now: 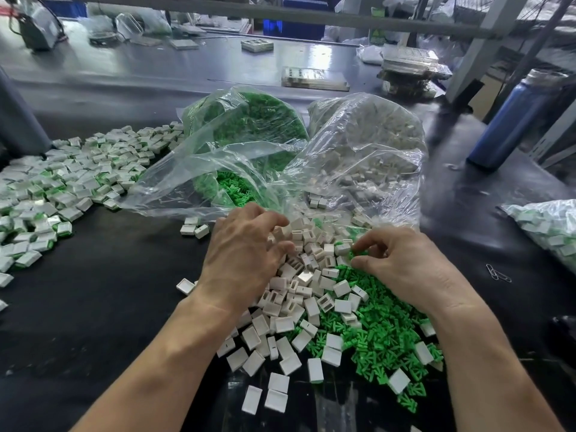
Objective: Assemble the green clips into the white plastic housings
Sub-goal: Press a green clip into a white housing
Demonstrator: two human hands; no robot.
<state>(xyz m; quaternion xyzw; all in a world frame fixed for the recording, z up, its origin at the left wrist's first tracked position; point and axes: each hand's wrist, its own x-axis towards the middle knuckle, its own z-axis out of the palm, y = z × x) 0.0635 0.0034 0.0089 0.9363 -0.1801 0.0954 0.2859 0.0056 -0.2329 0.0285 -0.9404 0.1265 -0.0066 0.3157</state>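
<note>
A loose heap of white plastic housings (288,324) lies in front of me on the dark table, mixed on its right with a heap of green clips (378,335). My left hand (246,247) reaches into the top of the white heap, its fingers curled round a white housing (284,230). My right hand (405,266) hovers over the border of the two heaps, with thumb and forefinger pinching a green clip (352,254). Behind the hands stand two open clear bags, one of green clips (249,120) and one of white housings (367,145).
A wide spread of assembled white-and-green pieces (62,182) covers the table's left. A bag of assembled pieces (548,226) lies at the right edge, paper clips (498,274) beside it. A blue bottle (514,120) stands at the back right; trays and frame posts lie beyond.
</note>
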